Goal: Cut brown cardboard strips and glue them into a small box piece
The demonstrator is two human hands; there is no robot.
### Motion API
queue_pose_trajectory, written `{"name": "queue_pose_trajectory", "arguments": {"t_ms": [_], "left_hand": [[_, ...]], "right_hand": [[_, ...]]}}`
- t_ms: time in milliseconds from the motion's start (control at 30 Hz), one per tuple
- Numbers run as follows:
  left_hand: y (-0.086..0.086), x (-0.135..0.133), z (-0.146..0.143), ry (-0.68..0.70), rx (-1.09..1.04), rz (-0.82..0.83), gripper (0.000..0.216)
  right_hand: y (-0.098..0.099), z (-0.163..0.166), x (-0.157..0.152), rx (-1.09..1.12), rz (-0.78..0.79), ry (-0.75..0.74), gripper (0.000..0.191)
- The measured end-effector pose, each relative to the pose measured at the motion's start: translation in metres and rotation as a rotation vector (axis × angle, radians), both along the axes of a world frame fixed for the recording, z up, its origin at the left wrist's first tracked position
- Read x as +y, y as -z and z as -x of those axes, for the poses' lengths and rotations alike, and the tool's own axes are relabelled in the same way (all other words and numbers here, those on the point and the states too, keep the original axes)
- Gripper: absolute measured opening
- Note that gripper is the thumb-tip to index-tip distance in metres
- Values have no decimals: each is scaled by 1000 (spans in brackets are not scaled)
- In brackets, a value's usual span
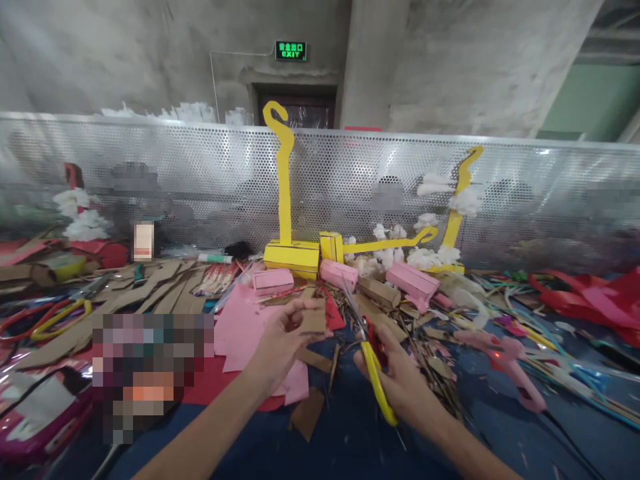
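Observation:
My left hand is closed on a small brown cardboard piece, pinching it and holding it up over the table. My right hand grips yellow-handled scissors; their blades point up and to the left, just right of the cardboard piece. Below both hands lie pink paper sheets and cardboard scraps on a dark blue table top.
Yellow paper-covered boxes with tall hooks and pink boxes stand at the back by a perforated metal screen. A pink glue gun lies right. Cardboard strips lie left, red paper far right.

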State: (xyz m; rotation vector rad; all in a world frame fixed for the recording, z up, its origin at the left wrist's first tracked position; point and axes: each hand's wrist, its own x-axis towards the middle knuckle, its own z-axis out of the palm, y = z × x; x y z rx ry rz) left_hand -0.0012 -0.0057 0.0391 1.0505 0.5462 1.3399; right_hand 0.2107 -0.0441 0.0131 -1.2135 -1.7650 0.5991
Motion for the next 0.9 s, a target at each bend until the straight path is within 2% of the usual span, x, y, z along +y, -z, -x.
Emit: {"name": "queue_pose_trajectory", "arguments": {"t_ms": [67, 133, 367, 567, 767, 900], "left_hand": [[1, 0, 0, -6, 100, -20, 26], [2, 0, 0, 2, 171, -50, 29], [4, 1, 1, -115, 257, -85, 34], [3, 6, 4, -217, 139, -46, 36], [2, 6, 4, -112, -14, -15, 32], [-2, 3, 4, -84, -15, -48, 31]], "right_hand": [[2, 1, 0, 17, -7, -18, 21], [1, 1, -2, -7, -23, -19, 20], [-12, 4, -11, -182, -13, -14, 23], [-19, 5, -19, -291, 61, 19, 35], [-18, 4, -14, -326, 42, 87, 40], [-14, 6, -11, -318, 42, 159, 45]]}}
